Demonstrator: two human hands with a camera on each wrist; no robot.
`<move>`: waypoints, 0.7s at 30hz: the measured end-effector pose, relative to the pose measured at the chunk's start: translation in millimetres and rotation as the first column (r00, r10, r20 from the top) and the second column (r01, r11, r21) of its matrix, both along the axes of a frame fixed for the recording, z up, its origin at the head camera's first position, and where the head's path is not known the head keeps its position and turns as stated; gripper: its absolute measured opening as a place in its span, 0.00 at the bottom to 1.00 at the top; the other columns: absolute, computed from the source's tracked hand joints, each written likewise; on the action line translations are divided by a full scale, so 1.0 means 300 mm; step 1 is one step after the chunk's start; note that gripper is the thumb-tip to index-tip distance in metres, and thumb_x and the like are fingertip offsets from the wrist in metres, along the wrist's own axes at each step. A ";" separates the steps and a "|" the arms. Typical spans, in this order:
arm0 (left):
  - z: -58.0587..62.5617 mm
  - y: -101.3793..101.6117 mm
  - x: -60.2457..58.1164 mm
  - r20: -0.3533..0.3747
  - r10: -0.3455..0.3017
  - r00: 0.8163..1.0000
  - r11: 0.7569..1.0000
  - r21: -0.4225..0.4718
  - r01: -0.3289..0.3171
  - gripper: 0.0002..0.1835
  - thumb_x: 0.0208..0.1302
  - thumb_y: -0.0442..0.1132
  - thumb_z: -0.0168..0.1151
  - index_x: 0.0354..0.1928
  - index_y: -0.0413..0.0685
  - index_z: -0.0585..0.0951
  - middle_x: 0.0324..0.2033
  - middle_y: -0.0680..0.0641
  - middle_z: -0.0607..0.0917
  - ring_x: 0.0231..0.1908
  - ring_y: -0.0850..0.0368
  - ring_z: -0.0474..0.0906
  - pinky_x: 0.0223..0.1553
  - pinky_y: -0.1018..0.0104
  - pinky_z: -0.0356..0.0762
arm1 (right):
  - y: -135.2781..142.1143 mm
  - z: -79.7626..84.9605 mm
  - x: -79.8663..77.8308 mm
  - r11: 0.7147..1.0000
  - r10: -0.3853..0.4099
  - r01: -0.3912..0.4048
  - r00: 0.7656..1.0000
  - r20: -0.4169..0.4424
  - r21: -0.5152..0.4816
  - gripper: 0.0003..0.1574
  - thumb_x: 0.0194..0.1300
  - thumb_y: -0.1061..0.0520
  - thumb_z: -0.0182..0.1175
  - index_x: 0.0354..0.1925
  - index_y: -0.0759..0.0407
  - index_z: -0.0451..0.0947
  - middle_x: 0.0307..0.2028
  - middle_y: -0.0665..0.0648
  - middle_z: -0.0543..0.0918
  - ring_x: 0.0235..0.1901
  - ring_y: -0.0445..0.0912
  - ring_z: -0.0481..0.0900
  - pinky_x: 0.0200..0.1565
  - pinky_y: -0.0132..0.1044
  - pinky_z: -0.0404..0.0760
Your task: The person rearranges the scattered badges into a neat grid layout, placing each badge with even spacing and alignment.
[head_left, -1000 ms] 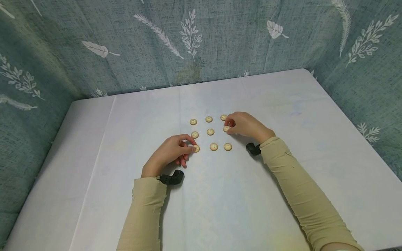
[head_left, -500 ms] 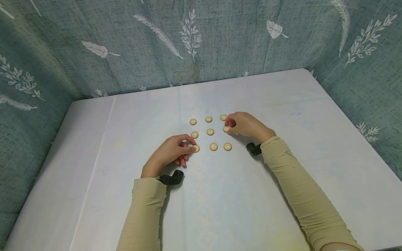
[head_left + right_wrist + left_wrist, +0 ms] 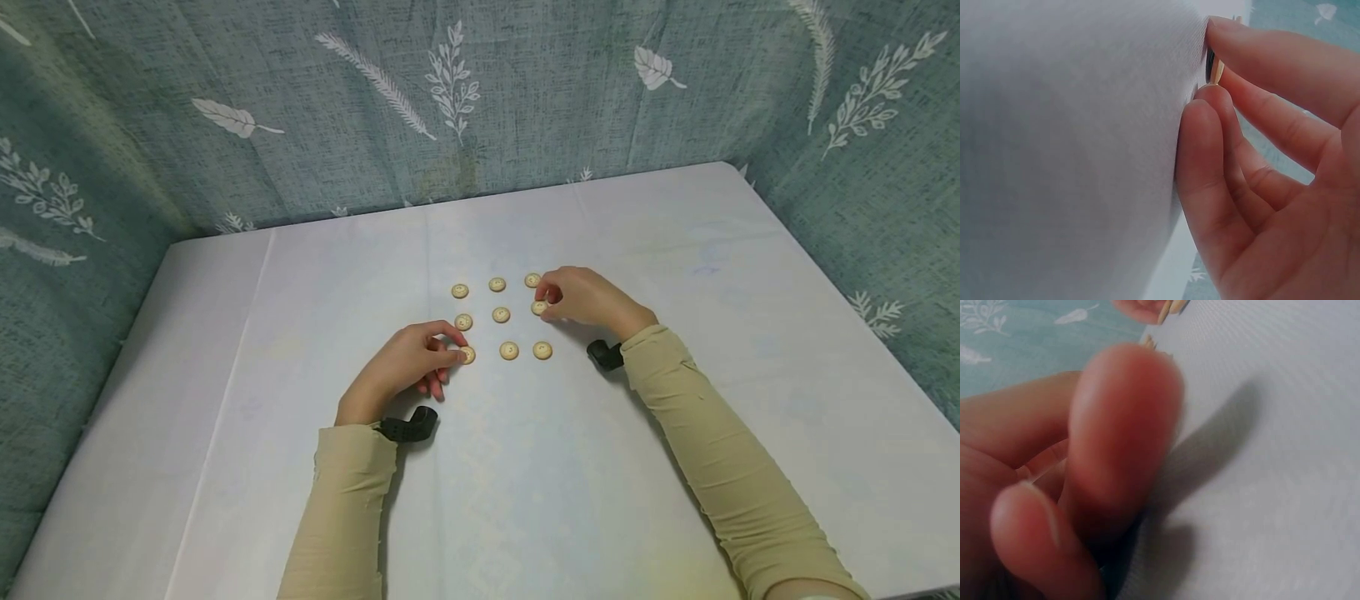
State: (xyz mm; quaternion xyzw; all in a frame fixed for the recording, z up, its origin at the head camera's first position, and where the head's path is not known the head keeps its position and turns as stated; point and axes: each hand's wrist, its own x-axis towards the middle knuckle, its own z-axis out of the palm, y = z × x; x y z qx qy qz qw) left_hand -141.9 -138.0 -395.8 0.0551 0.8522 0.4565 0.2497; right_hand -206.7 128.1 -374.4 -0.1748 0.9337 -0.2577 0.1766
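Note:
Cream-coloured round buttons lie on the white cloth in three rows in the head view. At the near left corner of the rows, my left hand (image 3: 408,360) pinches one button (image 3: 469,356) between thumb and index finger. My right hand (image 3: 588,298) has thumb and index finger at the button at the right end of the middle row (image 3: 537,308), gripping its edge. In the right wrist view this button (image 3: 1217,72) is a thin edge between the fingers. The left wrist view shows mostly blurred fingers (image 3: 1125,425), which hide the left button.
Other buttons lie close by: the centre button (image 3: 501,315), the far right button (image 3: 532,281) beside my right index finger, and the near right button (image 3: 542,351). The white tablecloth (image 3: 600,500) spreads around them. A green leaf-patterned curtain (image 3: 525,100) stands behind the table.

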 end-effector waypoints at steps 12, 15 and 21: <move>0.004 0.002 0.000 0.003 0.004 1.000 1.000 -0.005 -0.004 0.12 0.54 0.50 0.63 0.40 0.60 0.76 0.18 0.41 0.77 0.15 0.46 0.77 0.16 0.63 0.71 | 0.002 -0.005 -0.006 1.000 0.001 -0.001 1.000 0.009 -0.009 0.12 0.54 0.57 0.64 0.38 0.56 0.75 0.33 0.55 0.75 0.34 0.48 0.69 0.36 0.38 0.70; 0.003 0.002 0.000 0.003 0.004 1.000 1.000 -0.009 -0.004 0.12 0.54 0.50 0.63 0.40 0.60 0.76 0.18 0.42 0.77 0.15 0.46 0.77 0.15 0.63 0.71 | 0.003 -0.004 -0.005 1.000 0.004 -0.004 1.000 0.009 -0.012 0.12 0.54 0.57 0.64 0.38 0.56 0.75 0.33 0.55 0.75 0.34 0.48 0.69 0.36 0.38 0.70; 0.001 0.003 -0.001 0.000 -0.001 1.000 1.000 -0.007 0.001 0.12 0.54 0.50 0.62 0.40 0.60 0.76 0.18 0.42 0.77 0.15 0.47 0.77 0.16 0.62 0.72 | 0.005 -0.008 -0.007 1.000 0.003 -0.003 1.000 0.004 -0.016 0.12 0.53 0.57 0.64 0.37 0.56 0.75 0.33 0.54 0.75 0.34 0.48 0.69 0.36 0.38 0.70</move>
